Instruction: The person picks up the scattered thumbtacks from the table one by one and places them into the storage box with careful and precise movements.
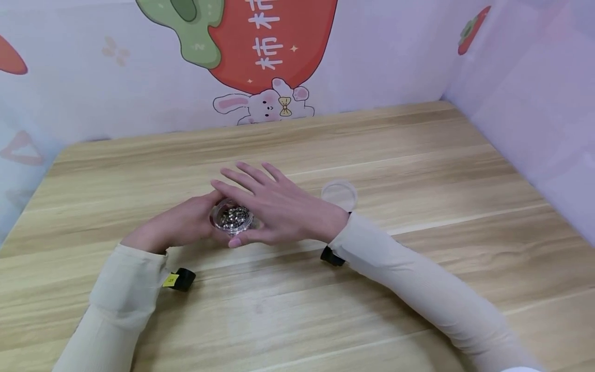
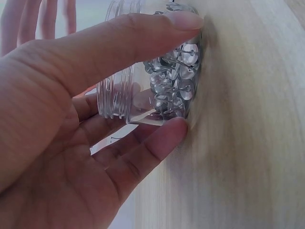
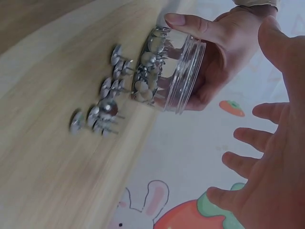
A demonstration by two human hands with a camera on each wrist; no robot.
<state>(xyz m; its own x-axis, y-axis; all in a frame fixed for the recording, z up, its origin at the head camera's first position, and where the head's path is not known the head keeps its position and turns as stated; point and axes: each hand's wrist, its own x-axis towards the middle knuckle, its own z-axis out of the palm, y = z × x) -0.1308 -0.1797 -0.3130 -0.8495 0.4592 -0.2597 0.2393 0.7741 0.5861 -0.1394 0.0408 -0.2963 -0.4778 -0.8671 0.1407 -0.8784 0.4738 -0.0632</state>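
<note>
My left hand [image 1: 192,222] grips a clear, lidless jar [image 3: 183,71] round its side, thumb on one side and fingers on the other. Silvery thumbtacks [image 2: 177,86] fill the lower part of the jar, which stands upright with its base right at the tabletop. Above the jar's mouth and to its right, my right hand [image 1: 285,206] has its fingers straight and spread, holding nothing. Several loose thumbtacks [image 3: 107,107] lie on the wood beside the jar, visible in the right wrist view; the right hand hides them in the head view.
A clear round lid [image 1: 339,195] lies on the wooden table [image 1: 260,310] beyond the right wrist, partly behind it. Printed walls [image 1: 381,57] with a rabbit and fruit border the table's back and sides. Black wrist devices [image 1: 183,279] sit under both sleeves.
</note>
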